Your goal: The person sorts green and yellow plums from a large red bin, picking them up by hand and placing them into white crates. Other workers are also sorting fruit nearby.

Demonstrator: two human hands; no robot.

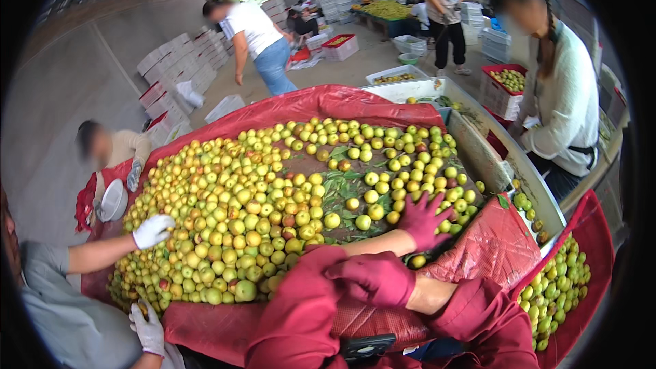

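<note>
My left hand [423,221], in a dark red glove, reaches right with its fingers spread over yellow-green round fruits [375,211], which look like jujubes or small plums. My right hand [376,278], gloved alike, lies below my left forearm, its curled fingers at the rolled cuff of my left sleeve [312,287]. A large heap of the fruits [220,215] fills the left and middle of a table lined with red sheeting [215,325]. Loose green leaves [341,184] lie among scattered fruits on the brown surface.
At left, a co-worker's white-gloved hands [152,231] touch the heap; another co-worker is near a white bowl [114,200]. A pale trough [533,179] borders the right side, with a co-worker [561,97] beyond. More fruits fill a red cloth holder [597,287]. Crates [179,61] stand behind.
</note>
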